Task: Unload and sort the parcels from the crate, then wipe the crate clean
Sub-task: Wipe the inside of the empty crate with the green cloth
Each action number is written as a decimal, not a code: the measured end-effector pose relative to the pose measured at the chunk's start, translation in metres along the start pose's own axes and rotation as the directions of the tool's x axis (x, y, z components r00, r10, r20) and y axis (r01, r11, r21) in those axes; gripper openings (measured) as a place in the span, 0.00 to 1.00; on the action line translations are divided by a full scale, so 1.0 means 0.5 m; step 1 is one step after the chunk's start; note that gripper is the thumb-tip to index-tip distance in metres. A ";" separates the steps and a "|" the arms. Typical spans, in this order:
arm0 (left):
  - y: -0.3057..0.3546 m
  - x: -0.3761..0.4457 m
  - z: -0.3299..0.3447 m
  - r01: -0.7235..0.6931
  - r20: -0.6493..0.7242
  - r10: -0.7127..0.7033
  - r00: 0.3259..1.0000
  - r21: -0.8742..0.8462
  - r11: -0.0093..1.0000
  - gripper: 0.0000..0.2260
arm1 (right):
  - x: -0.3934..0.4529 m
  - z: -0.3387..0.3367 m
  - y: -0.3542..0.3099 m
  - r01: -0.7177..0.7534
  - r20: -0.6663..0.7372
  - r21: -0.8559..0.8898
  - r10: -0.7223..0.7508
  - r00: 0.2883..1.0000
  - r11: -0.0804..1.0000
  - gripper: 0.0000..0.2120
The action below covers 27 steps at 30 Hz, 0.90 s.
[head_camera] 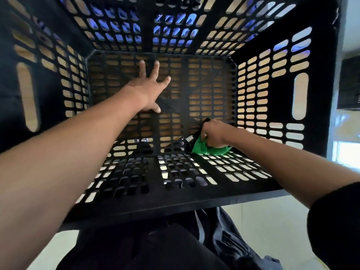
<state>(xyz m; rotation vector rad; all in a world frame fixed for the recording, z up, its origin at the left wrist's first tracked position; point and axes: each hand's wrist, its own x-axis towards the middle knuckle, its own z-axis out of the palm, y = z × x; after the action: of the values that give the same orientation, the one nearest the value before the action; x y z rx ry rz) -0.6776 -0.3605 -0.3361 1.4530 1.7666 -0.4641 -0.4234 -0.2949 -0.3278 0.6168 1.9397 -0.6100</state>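
A: Right hand [213, 134]?
B: Fingers curled round a bunched green cloth [206, 148], pressed into the crate's [175, 201] bottom at the near right corner, where floor meets near wall.
A: Left hand [151, 88]?
B: Fingers spread straight, palm flat on the crate floor toward the far left; grasps nothing.
A: Crate?
B: Black, slotted walls, no parcels visible inside.

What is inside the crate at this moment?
No parcels show inside the crate. The left hand lies open on its floor; the right hand grips a green cloth at the near edge. The floor under the arms is hidden.
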 end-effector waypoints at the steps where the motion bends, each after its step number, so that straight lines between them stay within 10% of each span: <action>1: -0.017 -0.012 -0.006 -0.005 0.010 0.005 1.000 -0.002 1.000 0.46 | 0.000 0.002 0.001 0.000 -0.008 0.011 0.000 1.000 1.000 0.17; 19: -0.119 -0.138 0.073 0.229 0.264 -0.296 0.918 0.257 0.939 0.36 | 0.036 0.010 -0.168 0.212 -0.148 0.139 -0.192 0.970 0.967 0.17; 27: -0.114 -0.151 0.046 0.166 0.281 -0.245 0.928 0.279 0.946 0.50 | 0.093 0.020 -0.385 0.597 -0.141 -0.007 -0.591 0.794 0.803 0.30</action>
<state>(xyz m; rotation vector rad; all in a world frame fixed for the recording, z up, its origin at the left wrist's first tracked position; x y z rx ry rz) -0.7209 -0.4421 -0.3047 1.2759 1.6508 -1.0060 -0.5601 -0.4376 -0.3443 0.0424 2.2647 -1.0178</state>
